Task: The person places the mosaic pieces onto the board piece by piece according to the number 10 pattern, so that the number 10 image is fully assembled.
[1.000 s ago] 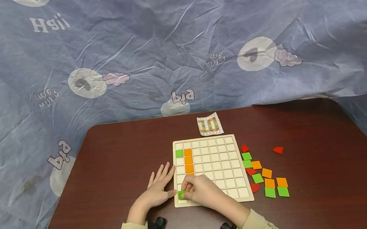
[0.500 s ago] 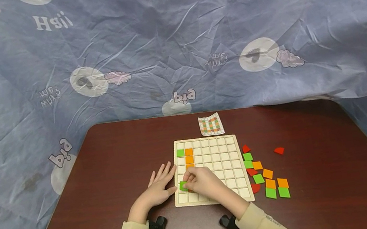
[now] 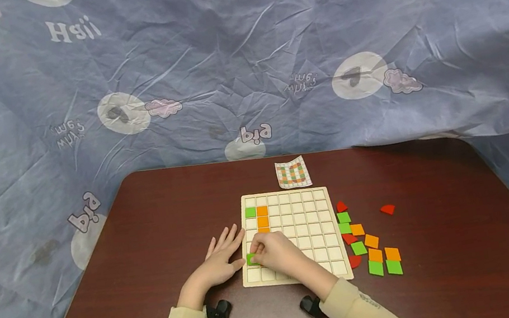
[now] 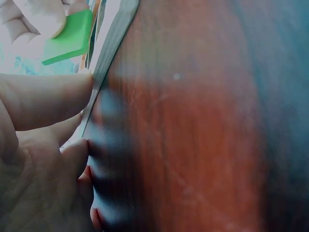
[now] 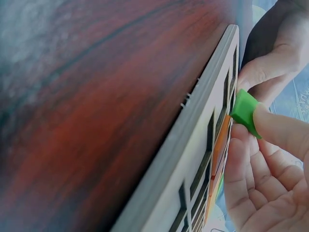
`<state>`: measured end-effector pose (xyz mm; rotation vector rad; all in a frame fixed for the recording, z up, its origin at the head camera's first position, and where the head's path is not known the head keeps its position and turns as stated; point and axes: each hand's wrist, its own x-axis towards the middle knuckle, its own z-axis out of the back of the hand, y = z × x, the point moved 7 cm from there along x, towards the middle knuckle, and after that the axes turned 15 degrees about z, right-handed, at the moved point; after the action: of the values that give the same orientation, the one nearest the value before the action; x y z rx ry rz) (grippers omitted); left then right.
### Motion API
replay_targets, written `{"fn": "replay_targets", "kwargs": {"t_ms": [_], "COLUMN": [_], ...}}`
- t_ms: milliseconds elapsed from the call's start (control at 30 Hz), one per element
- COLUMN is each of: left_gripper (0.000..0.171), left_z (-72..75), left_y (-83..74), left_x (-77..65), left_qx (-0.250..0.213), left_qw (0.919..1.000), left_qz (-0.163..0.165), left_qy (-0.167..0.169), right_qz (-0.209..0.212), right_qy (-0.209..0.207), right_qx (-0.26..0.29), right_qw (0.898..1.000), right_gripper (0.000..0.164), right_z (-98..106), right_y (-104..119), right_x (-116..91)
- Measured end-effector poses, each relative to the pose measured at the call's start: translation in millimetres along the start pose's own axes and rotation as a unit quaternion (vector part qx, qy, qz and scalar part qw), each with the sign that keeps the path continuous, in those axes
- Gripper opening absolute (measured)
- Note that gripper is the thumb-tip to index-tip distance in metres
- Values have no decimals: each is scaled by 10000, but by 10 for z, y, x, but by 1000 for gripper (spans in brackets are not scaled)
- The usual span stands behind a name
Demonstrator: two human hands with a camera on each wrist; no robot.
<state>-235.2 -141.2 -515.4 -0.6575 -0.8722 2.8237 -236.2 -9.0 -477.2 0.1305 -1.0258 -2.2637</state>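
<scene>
My right hand [image 3: 276,253] pinches a green square tile [image 3: 250,259] between thumb and fingertips. The tile is over the left column of the wooden grid board [image 3: 302,230], near its front corner. In the right wrist view the green tile [image 5: 245,112] tilts close over the cells, beside an orange tile [image 5: 220,145]. Fingers spread, my left hand [image 3: 219,266] rests on the table along the board's left side; its thumb [image 4: 53,99] is right at the board's edge. Farther back on the board lie a green tile [image 3: 250,212] and a column of orange tiles [image 3: 263,221], partly hidden by my right hand.
Right of the board lie several loose pieces: green squares [image 3: 376,268], orange squares [image 3: 392,254] and red rounded pieces [image 3: 388,209]. A pattern card [image 3: 293,173] sits behind the board on the dark wooden table [image 3: 181,206]. A printed cloth [image 3: 194,50] hangs behind.
My right hand has carried the green tile from the front left corner cell to about one row farther back, then slightly left. My left hand stays in place.
</scene>
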Motion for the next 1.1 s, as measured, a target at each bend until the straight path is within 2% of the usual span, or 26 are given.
{"fn": "replay_targets", "kwargs": {"t_ms": [267, 400, 1100], "left_gripper": [66, 66, 66], "left_z": [7, 12, 11], "left_y": [-16, -16, -18], "left_x": [-17, -16, -3], "left_qx": [-11, -30, -38], "left_qw": [10000, 10000, 10000], "left_qz": [41, 42, 17], "left_qy": [-10, -7, 13], "right_qz": [111, 89, 128], "right_qy": [-62, -26, 111], "right_qx": [-724, -904, -657], "right_qw": [9973, 9959, 9977], "right_gripper": [11, 13, 10], "right_z": [-5, -5, -50], "right_y": [23, 36, 70], "right_x": [25, 31, 62]}}
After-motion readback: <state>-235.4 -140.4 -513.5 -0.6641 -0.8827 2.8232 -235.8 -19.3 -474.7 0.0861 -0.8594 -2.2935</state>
